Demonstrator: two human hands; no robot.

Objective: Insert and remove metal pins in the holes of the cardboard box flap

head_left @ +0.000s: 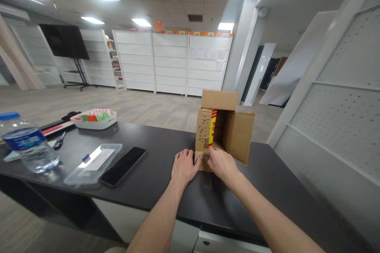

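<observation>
A brown cardboard box [204, 126] stands on the dark desk, its open side towards me and its flaps spread. Its left flap has many small round holes or dots, and a red and yellow strip [212, 126] runs along the edge. My left hand [184, 166] lies with fingers spread on the desk, thumb touching the lower flap [204, 166]. The fingers of my right hand [222, 162] are curled closed at that flap, beside a row of small dark dots; what they pinch is hidden. Below the flap's edge, several thin metal pins [208, 180] lie or stick out.
Left on the desk are a black phone [124, 167], a clear plastic case [95, 166], a water bottle [28, 144] and a white tray [97, 122] with colourful packets. A white perforated panel [341, 99] rises at the right. White shelving [170, 63] stands across the room.
</observation>
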